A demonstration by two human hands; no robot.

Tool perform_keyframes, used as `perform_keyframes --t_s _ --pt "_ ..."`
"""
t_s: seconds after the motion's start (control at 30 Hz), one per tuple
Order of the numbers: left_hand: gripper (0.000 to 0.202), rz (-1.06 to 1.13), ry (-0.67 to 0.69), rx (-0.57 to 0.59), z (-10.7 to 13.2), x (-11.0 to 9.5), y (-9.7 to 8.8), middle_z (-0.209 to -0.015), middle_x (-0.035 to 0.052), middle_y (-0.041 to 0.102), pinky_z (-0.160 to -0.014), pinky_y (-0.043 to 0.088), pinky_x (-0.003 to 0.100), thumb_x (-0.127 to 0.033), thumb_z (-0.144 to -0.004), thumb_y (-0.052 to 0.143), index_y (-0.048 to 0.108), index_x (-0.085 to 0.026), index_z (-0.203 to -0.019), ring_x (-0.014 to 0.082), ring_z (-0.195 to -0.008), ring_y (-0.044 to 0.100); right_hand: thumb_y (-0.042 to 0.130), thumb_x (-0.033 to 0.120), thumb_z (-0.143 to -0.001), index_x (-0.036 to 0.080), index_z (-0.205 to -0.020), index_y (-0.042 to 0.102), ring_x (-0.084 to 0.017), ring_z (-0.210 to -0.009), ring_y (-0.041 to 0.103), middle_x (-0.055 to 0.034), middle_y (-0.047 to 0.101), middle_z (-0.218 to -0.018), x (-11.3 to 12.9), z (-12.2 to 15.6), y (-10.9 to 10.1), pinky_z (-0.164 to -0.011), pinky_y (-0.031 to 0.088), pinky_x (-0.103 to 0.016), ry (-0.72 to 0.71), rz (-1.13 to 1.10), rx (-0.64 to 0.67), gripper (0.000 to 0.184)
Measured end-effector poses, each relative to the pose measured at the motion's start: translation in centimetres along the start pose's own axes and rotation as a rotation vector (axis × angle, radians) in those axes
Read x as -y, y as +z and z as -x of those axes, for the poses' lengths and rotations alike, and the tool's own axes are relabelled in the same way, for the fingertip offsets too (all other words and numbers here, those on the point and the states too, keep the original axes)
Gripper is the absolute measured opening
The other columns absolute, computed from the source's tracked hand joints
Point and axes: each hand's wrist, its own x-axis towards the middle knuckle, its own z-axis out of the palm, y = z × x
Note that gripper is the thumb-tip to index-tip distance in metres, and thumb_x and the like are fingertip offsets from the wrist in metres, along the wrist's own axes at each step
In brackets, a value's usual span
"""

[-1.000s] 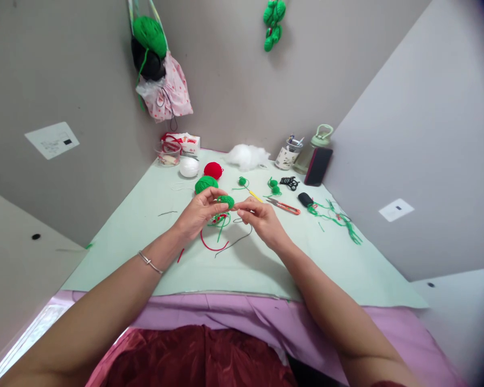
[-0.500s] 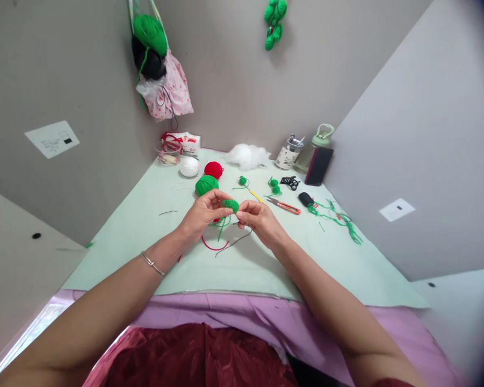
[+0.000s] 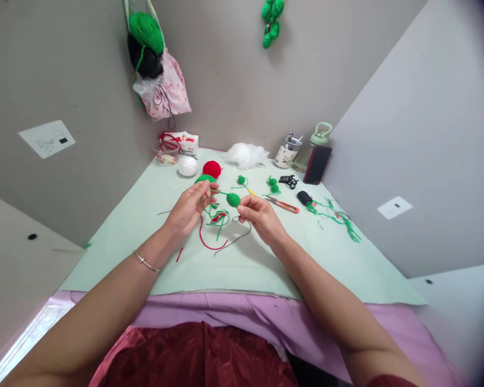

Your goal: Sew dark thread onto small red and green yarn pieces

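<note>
My right hand (image 3: 259,215) pinches a small green crocheted ball (image 3: 233,200) above the pale green mat (image 3: 145,226). A thin green yarn strand (image 3: 219,191) runs from that ball to my left hand (image 3: 188,208), whose fingertips are pinched on it. Below the hands lie a small tangle of red and green yarn (image 3: 218,217), a red strand (image 3: 208,243) and a dark strand (image 3: 236,239). A green yarn ball (image 3: 204,178) sits just behind my left hand, partly hidden by the fingers.
Behind are a red yarn ball (image 3: 212,169), a white ball (image 3: 187,166), white stuffing (image 3: 245,155), red-handled snips (image 3: 284,205), small green pieces (image 3: 273,185), a cup of pens (image 3: 287,153), a bottle (image 3: 312,148) and green scraps (image 3: 338,219). A bag of yarn (image 3: 155,70) hangs on the wall.
The hands have drawn apart. The green crocheted ball went from my left hand's fingers to my right hand, and a green strand is now stretched between the hands. The view shifted slightly.
</note>
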Motion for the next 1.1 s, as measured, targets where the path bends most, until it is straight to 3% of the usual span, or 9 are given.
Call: perform_keyframes --t_s 0.07,0.2,0.3,0.4,0.53,1.1 --pt "0.036 0.150 -0.090 0.020 -0.1 -0.6 0.0 -0.081 0.0020 0.061 -0.076 0.053 0.021 -0.035 -0.082 0.071 0.049 -0.015 -0.061 0.0116 -0.082 0.063 0.083 0.034 -0.066 0.016 -0.076 0.063 -0.008 -0.055 0.052 0.0045 0.056 -0.064 -0.2 0.0 0.0 -0.058 0.041 -0.024 -0.009 0.017 0.010 0.028" --pt "0.037 0.273 -0.157 0.060 0.3 -1.2 0.5 -0.061 -0.0049 0.043 -0.056 0.047 0.016 -0.034 -0.082 0.072 0.045 -0.017 -0.064 0.0059 -0.059 0.052 0.082 0.034 -0.069 0.016 -0.075 0.064 -0.008 -0.055 0.051 0.0039 0.057 -0.063 -0.6 0.0 0.1 -0.058 0.040 -0.024 -0.029 0.043 0.032 0.025" --pt "0.029 0.112 -0.068 0.098 0.8 -0.8 0.9 -0.064 -0.0066 0.042 -0.049 0.040 0.017 -0.035 -0.077 0.077 0.054 -0.017 -0.078 0.0042 -0.052 0.042 0.081 0.032 -0.070 0.016 -0.076 0.065 -0.008 -0.055 0.052 0.0037 0.057 -0.063 -0.6 0.0 0.2 -0.059 0.039 -0.024 -0.030 0.028 0.044 0.023" --pt "0.032 -0.164 -0.005 0.131 1.2 0.0 1.1 -0.079 -0.0034 0.053 -0.057 0.042 0.020 -0.030 -0.073 0.080 0.062 -0.020 -0.097 0.0062 -0.061 0.049 0.081 0.030 -0.070 0.016 -0.077 0.066 -0.008 -0.056 0.052 0.0035 0.058 -0.065 -0.5 0.1 0.2 -0.060 0.039 -0.024 -0.016 -0.001 0.055 0.022" --pt "0.028 -0.376 0.047 0.182 1.2 0.7 0.7 -0.075 -0.0024 0.052 -0.062 0.040 0.023 -0.030 -0.074 0.078 0.069 -0.021 -0.100 0.0095 -0.067 0.048 0.081 0.031 -0.070 0.016 -0.077 0.067 -0.008 -0.056 0.052 0.0029 0.060 -0.066 -0.4 0.1 0.1 -0.060 0.040 -0.024 -0.001 0.003 0.052 0.021" --pt "0.030 -0.409 0.056 0.161 1.3 1.3 0.8 -0.068 -0.0020 0.055 -0.062 0.040 0.026 -0.028 -0.067 0.083 0.074 -0.022 -0.094 0.0115 -0.065 0.048 0.084 0.035 -0.064 0.016 -0.074 0.069 -0.009 -0.057 0.056 0.0013 0.063 -0.069 0.0 0.2 0.0 -0.060 0.047 -0.025 0.055 0.054 0.066 0.026"
